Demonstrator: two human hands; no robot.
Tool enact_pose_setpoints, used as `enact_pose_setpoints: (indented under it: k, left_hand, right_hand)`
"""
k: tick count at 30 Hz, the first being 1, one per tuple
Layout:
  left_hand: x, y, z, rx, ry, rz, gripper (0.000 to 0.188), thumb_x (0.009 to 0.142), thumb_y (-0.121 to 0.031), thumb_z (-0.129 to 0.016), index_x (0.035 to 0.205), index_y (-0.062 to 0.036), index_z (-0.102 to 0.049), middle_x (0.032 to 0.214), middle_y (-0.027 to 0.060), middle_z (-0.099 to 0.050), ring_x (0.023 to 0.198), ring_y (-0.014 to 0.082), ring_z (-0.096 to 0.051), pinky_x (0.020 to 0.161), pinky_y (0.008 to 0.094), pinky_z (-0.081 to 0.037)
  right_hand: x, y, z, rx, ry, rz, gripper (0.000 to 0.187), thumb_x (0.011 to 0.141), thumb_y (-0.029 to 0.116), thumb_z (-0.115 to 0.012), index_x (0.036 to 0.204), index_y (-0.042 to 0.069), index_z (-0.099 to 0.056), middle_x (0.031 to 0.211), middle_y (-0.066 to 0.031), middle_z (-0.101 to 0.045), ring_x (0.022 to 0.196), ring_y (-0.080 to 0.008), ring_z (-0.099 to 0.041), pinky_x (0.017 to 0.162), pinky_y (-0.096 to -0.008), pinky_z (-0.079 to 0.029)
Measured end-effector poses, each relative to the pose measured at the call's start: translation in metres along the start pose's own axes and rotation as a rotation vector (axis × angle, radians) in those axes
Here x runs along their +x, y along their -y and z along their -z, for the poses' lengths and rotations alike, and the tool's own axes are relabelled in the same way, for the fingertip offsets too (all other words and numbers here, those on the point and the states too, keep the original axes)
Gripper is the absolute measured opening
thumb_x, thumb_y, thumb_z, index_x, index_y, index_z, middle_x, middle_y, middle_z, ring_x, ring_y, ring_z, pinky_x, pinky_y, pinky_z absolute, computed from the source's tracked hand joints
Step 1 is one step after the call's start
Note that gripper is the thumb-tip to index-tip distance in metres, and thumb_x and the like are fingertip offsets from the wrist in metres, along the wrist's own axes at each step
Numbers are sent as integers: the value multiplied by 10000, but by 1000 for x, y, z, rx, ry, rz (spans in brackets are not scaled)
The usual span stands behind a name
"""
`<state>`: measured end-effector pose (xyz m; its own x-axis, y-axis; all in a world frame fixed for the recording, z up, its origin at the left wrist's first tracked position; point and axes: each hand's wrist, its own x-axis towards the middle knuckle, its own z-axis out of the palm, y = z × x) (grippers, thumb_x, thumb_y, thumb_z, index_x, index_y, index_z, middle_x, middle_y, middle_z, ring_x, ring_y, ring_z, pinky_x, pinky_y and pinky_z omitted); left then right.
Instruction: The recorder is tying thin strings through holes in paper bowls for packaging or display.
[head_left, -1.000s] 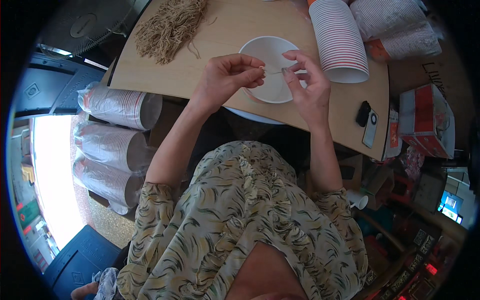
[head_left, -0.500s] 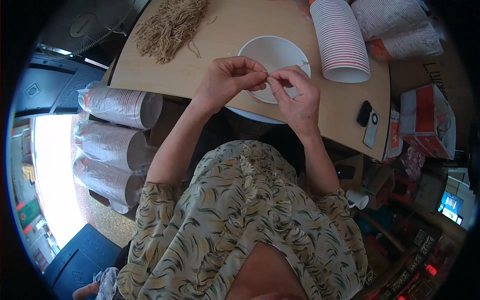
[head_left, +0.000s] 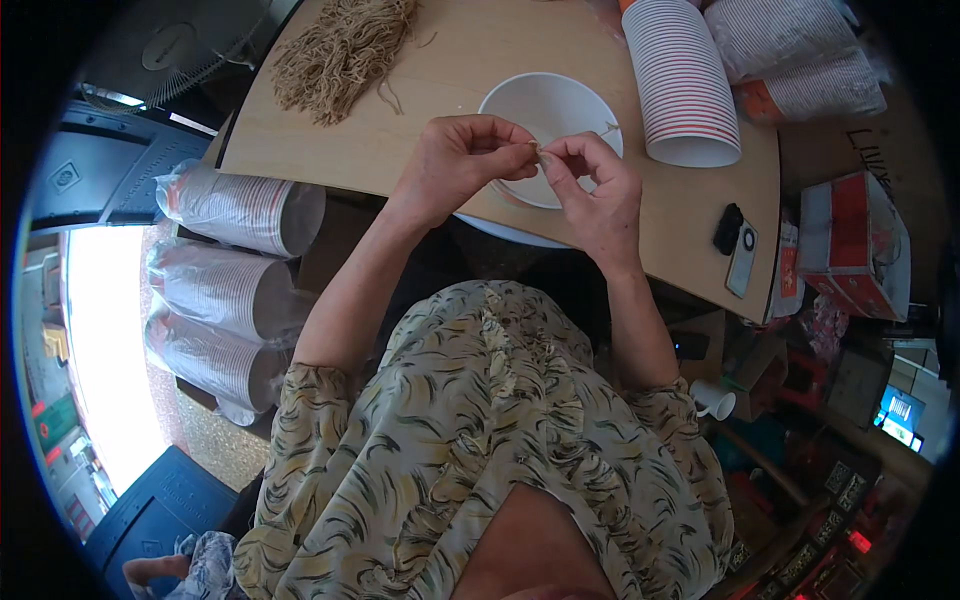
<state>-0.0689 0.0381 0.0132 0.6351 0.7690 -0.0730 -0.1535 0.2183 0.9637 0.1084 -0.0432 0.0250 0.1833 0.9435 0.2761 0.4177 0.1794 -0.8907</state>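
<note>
My left hand (head_left: 452,170) and my right hand (head_left: 603,195) meet fingertip to fingertip over the near part of a white bowl (head_left: 530,98). Both are closed in a pinch on a small tan strand (head_left: 537,150), mostly hidden by the fingers. A thin tan piece (head_left: 609,129) lies across the bowl's right rim. At the table's far left is a heap of tangled tan strands (head_left: 335,65), with a few loose ends trailing toward the bowl; what they are made of I cannot tell.
A tall stack of striped paper tubs (head_left: 690,85) lies on the table (head_left: 430,90) at right, beside wrapped stacks (head_left: 785,40). A phone (head_left: 742,260) and a black case (head_left: 728,229) lie near the right edge. More wrapped tub stacks (head_left: 225,210) sit left, below table height.
My fingertips have shifted slightly, and a bit more of the tan strand shows between them. At the lower left, another person's arm has moved further into view.
</note>
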Motion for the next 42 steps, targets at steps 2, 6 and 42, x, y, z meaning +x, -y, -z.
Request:
enact_pose_setpoints:
  k: [2, 6, 42]
  left_hand:
    - [0, 0, -2, 25, -19, -19, 201, 952, -92, -707, 1086, 57, -693, 952, 86, -731, 892, 148, -718, 852, 276, -583]
    - [-3, 0, -11, 149, -61, -73, 191, 942, -79, -713, 1075, 58, -697, 947, 81, -734, 892, 136, -714, 847, 272, -583]
    - [-1, 2, -2, 25, 24, -14, 154, 928, -81, -727, 1052, 10, -721, 945, 70, -743, 878, 137, -716, 824, 268, -566]
  right_hand:
    - [0, -1, 1, 42, 7, -43, 88, 912, 40, -702, 960, -31, -681, 857, -55, -674, 767, -115, -660, 709, -257, -528]
    - [2, -7, 1, 183, 26, -173, 121, 931, 70, -689, 961, -47, -690, 825, -35, -694, 711, -92, -629, 676, -247, -514]
    - [12, -12, 5, 215, 105, -219, 178, 989, 90, -636, 1092, -37, -707, 882, -40, -718, 806, -81, -652, 733, -231, -526]
